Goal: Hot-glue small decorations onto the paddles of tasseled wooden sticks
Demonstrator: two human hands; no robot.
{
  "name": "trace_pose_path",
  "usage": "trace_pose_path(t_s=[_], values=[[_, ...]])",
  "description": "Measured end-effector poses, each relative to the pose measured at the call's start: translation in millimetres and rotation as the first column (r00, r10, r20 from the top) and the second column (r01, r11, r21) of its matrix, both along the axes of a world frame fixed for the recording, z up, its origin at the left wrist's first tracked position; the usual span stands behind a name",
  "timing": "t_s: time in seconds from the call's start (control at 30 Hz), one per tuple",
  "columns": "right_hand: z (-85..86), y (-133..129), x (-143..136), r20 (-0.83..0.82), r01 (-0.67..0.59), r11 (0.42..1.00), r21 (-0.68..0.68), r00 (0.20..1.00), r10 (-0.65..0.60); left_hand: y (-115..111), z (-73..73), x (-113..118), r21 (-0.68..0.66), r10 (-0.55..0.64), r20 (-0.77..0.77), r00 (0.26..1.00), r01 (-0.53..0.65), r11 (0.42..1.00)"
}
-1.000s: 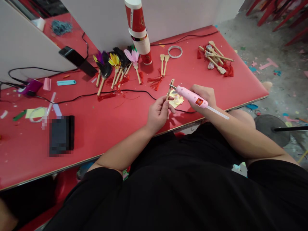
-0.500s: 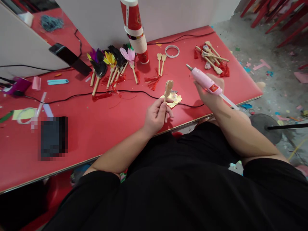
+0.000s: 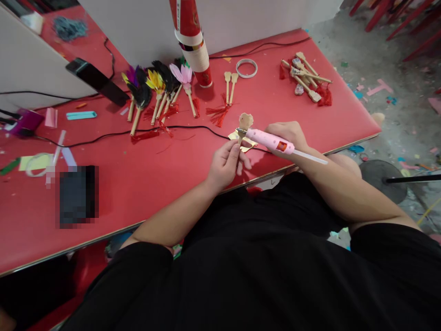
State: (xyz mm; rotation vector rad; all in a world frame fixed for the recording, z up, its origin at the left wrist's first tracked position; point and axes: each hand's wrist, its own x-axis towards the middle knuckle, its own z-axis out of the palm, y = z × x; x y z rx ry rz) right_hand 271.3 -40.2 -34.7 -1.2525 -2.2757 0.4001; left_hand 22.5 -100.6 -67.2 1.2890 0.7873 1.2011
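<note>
My left hand [image 3: 225, 164] pinches the handle of a small wooden paddle-shaped piece [image 3: 245, 121], its wide scalloped head pointing up. In my right hand [image 3: 288, 137] is a pink glue gun [image 3: 268, 139] with a clear glue stick out of its back end. The metal nozzle reaches the paddle just below its head; whether it touches, I cannot tell. Under my left fingers lies a pale yellow piece of paper [image 3: 247, 146]. Two similar wooden paddles [image 3: 230, 85] with red tassels lie farther back on the red table [image 3: 155, 184].
Several feather-topped sticks [image 3: 155, 87] lie at the back left, beside stacked paper cups [image 3: 196, 59]. A tape roll [image 3: 246, 68] and a heap of wooden paddles [image 3: 306, 78] lie to the right. A black cable [image 3: 138, 133] crosses the table; a blurred dark object [image 3: 77, 197] sits left.
My right hand has brought the glue gun left and down to the wooden paddle. My left hand has turned the paddle so that its broad face shows.
</note>
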Motion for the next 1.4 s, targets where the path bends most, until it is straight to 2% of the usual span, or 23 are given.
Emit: trace_pose_path(t_s=[0.3, 0.53, 0.67, 0.8, 0.9, 1.0, 1.1, 1.2, 1.4], values=[[1.5, -3, -6, 0.198, 0.093, 0.995, 0.037, 0.975, -0.098, 0, -0.8, -4, 0.044, 0.07, -0.115, 0.991, -0.065, 0.997], [4.7, -11, -6, 0.229, 0.138, 0.985, 0.101, 0.96, -0.158, 2, -7.0, -4, 0.044, 0.078, -0.12, 0.99, -0.073, 0.996], [-1.7, -4, -1, 0.186, 0.156, 0.974, 0.166, 0.965, -0.186, -2, -6.8, -3, 0.039, 0.058, -0.131, 0.99, -0.053, 0.998], [-11.3, 6, 13, 0.048, 0.195, 0.941, 0.275, 0.975, -0.216, -6, -1.5, -1, 0.06, 0.05, -0.085, 0.995, -0.045, 0.997], [-15.6, 6, 19, -0.04, 0.222, 0.928, 0.298, 0.975, -0.221, -5, 2.0, 0, 0.038, 0.053, -0.035, 0.998, -0.052, 0.998], [-17.0, 1, 19, -0.061, 0.169, 0.931, 0.325, 0.986, -0.157, -3, 2.8, 0, 0.012, 0.05, -0.01, 0.999, -0.049, 0.999], [-16.0, -2, 15, 0.004, 0.09, 0.947, 0.307, 0.995, -0.096, -1, 2.3, 0, 0.0, 0.052, -0.019, 0.998, -0.052, 0.999], [-13.8, -2, 11, 0.087, 0.046, 0.961, 0.272, 0.994, -0.072, -2, 2.3, -1, 0.003, 0.059, -0.038, 0.998, -0.059, 0.998], [-13.9, -1, 3, 0.147, 0.025, 0.946, 0.323, 0.986, -0.076, -2, -0.2, -2, 0.016, 0.067, -0.073, 0.995, -0.066, 0.998]])
